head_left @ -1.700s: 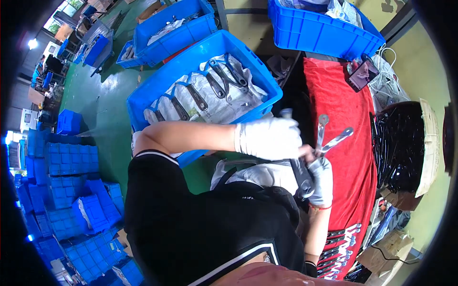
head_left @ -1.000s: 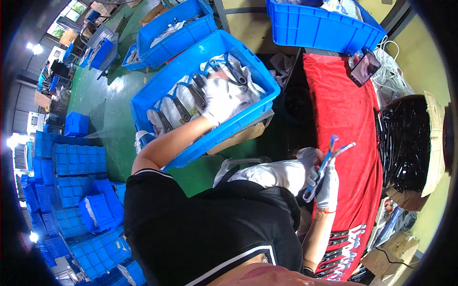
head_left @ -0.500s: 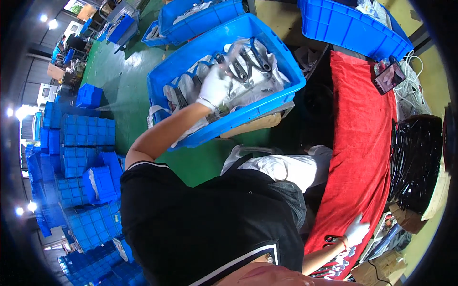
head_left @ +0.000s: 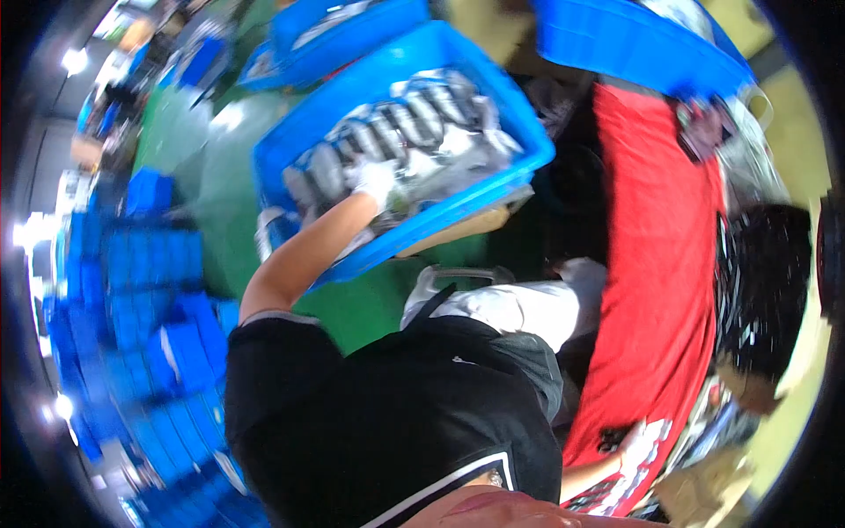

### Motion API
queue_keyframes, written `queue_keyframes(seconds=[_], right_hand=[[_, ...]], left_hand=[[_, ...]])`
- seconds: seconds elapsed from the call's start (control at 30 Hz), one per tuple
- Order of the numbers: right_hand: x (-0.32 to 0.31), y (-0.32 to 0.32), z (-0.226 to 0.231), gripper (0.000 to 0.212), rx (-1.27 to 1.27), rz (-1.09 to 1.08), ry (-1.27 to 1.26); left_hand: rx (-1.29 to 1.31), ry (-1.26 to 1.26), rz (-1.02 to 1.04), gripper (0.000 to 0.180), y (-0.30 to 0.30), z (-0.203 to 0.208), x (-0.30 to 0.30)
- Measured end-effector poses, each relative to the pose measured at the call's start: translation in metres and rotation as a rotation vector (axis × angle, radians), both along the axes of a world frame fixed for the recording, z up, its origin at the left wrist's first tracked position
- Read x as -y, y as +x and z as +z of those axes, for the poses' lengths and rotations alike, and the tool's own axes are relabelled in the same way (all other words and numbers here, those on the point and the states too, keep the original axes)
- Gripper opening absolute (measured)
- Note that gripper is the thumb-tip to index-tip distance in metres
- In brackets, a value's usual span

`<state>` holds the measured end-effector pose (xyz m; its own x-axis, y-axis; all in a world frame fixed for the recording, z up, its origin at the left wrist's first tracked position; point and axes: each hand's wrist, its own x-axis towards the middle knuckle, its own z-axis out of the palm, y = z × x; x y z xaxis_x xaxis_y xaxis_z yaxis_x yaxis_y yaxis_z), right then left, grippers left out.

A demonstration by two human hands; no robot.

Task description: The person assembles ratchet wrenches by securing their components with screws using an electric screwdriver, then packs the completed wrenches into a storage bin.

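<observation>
L hand point(head_left: 376, 182) in blue crate point(head_left: 444, 220), at dark elongated metal parts point(head_left: 385, 134); R hand point(head_left: 641, 443) by dark-and-silver pieces point(head_left: 629, 484) on red cloth point(head_left: 656, 290). Blur: can't tell either's opening/hold. Prob picking step; next likely needs clean single-part grip.

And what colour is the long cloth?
The long cloth is red, best seen in the head view.

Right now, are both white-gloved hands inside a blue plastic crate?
No, only the left hand is inside the blue crate; the right hand is over the long red cloth.
</observation>
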<state>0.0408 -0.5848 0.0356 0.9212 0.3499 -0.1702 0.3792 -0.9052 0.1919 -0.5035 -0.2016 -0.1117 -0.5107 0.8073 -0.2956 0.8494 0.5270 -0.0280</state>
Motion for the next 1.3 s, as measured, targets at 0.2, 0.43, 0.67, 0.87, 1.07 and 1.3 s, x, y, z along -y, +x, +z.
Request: queue_keyframes(seconds=[0.2,0.43,0.67,0.87,1.07,1.3], right_hand=[[0.049,0.081,-0.095,0.05,-0.189,0.074,-0.02],[-0.001,0.006,-0.028,0.031,-0.315,-0.169,0.831],[-0.006,-0.034,0.001,0.027,-0.393,-0.216,1.4],[0.059,0.012,-0.033,0.037,0.148,-0.279,0.316],[0.081,0.038,-0.048,0.037,0.159,-0.078,0.536],[0.113,0.001,-0.026,0.051,0.147,-0.178,0.315]], left_hand=[[0.417,0.836,-0.624,0.05,0.061,0.116,0.021],[0.979,0.251,-1.593,0.045,0.283,0.177,0.102],[1.547,-0.785,-1.082,0.035,0.425,0.124,0.239],[1.535,-0.655,-0.856,0.013,0.413,0.13,0.218],[1.153,0.142,-1.192,0.032,0.324,0.176,0.143],[0.372,0.535,-1.151,0.043,0.11,0.225,0.041]])
